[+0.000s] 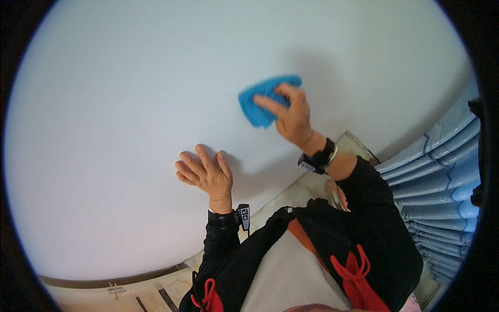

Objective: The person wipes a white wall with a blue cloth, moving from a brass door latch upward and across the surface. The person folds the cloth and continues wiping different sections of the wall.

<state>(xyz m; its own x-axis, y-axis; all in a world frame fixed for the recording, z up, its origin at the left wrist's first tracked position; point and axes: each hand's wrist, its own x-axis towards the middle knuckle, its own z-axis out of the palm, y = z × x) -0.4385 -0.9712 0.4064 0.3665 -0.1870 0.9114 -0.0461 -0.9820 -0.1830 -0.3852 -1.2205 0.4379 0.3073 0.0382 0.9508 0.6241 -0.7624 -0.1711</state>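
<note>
A folded blue cloth (255, 111) lies against a plain white wall (117, 117), pressed there by my right hand (294, 113). Its fingers spread over the cloth, and the hand looks slightly blurred. Lower and to the left, my left hand (206, 173) rests on the same wall with its fingers apart and nothing in it. Both wrists carry black straps with small devices, and a pale bangle (332, 155) sits on the right wrist.
Blue curtains (436, 175) hang in folds on the right. Pale marbled floor tiles (273, 199) show below the wall, with a dark skirting strip (117, 282) at the lower left. My black jacket (374, 218) with red ties fills the bottom.
</note>
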